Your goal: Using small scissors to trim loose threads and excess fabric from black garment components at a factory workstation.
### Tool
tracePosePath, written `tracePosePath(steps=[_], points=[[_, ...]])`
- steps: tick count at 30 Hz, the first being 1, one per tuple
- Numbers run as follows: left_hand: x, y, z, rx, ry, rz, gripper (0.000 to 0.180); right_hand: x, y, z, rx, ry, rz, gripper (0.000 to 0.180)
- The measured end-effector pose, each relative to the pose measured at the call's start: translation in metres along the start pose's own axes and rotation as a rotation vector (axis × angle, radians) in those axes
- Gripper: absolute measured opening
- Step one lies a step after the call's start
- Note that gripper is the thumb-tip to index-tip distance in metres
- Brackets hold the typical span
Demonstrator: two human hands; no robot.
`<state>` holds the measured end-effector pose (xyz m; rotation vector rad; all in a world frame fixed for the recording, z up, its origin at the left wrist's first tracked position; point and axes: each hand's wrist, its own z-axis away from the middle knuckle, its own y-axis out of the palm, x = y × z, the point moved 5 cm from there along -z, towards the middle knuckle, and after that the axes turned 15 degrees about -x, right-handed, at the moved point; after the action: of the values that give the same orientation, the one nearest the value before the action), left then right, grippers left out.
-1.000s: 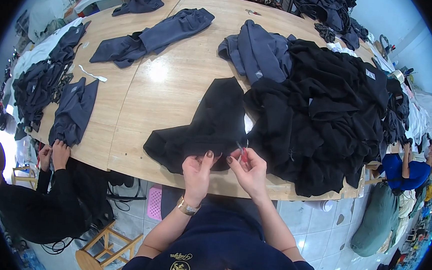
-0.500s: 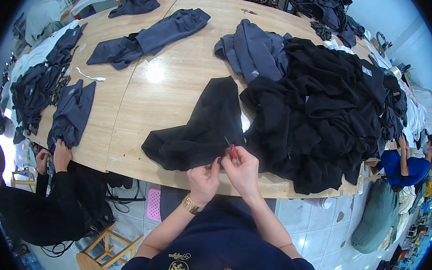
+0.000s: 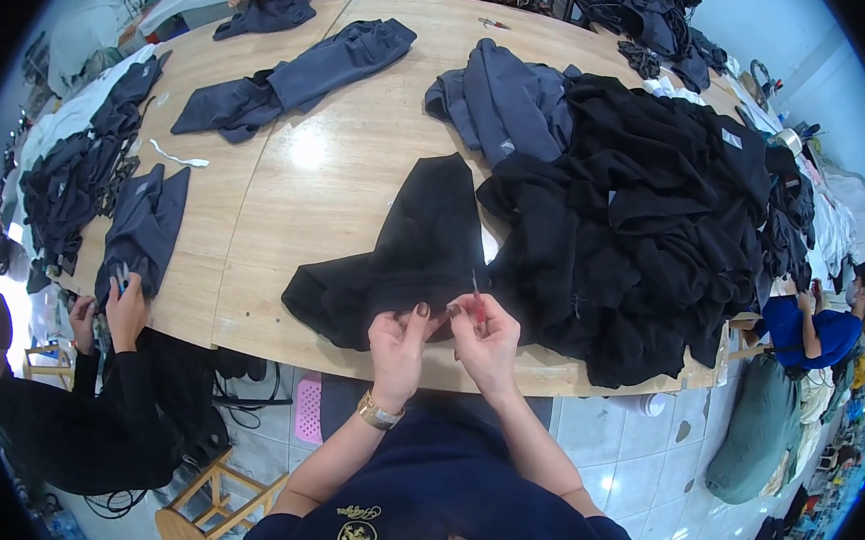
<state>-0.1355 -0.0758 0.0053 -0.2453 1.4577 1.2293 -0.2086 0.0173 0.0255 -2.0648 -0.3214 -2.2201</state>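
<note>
A black garment (image 3: 421, 224) lies folded on the table in front of me, one part reaching away and another out to the left. At its near edge, my left hand (image 3: 396, 350) is closed in a pinch on the black cloth, thumb uppermost. My right hand (image 3: 488, 346) grips small red-handled thread snips (image 3: 479, 307), their thin tip pointing away from me. The fingertips of both hands almost meet over the garment's edge; whether the right ones also pinch cloth cannot be made out.
A large heap of black garments (image 3: 647, 215) covers the right side, beside grey-blue garments (image 3: 505, 99). Another grey-blue garment (image 3: 295, 80) lies far left on the wooden table (image 3: 297, 200). A co-worker's hand (image 3: 126, 314) holds a tool at left; other people work farther off.
My left hand has turned thumb-up and shifted slightly, and the snips in my right hand now point more straight away from me. The left co-worker's hand has lifted with its tool.
</note>
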Motion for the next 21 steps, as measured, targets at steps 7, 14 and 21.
tracePosePath(steps=[7, 14, 21], points=[[-0.007, 0.002, -0.004, -0.019, -0.078, 0.18, 0.017, 0.002, -0.014, -0.01, 0.086, -0.259, 0.25, 0.017], [-0.012, 0.001, -0.005, -0.066, -0.14, 0.181, 0.011, 0.014, -0.013, -0.003, 0.133, -0.627, 0.593, 0.025], [-0.009, -0.002, -0.004, 0.006, -0.054, 0.112, 0.016, 0.019, -0.008, -0.002, 0.17, -0.771, 0.676, 0.024]])
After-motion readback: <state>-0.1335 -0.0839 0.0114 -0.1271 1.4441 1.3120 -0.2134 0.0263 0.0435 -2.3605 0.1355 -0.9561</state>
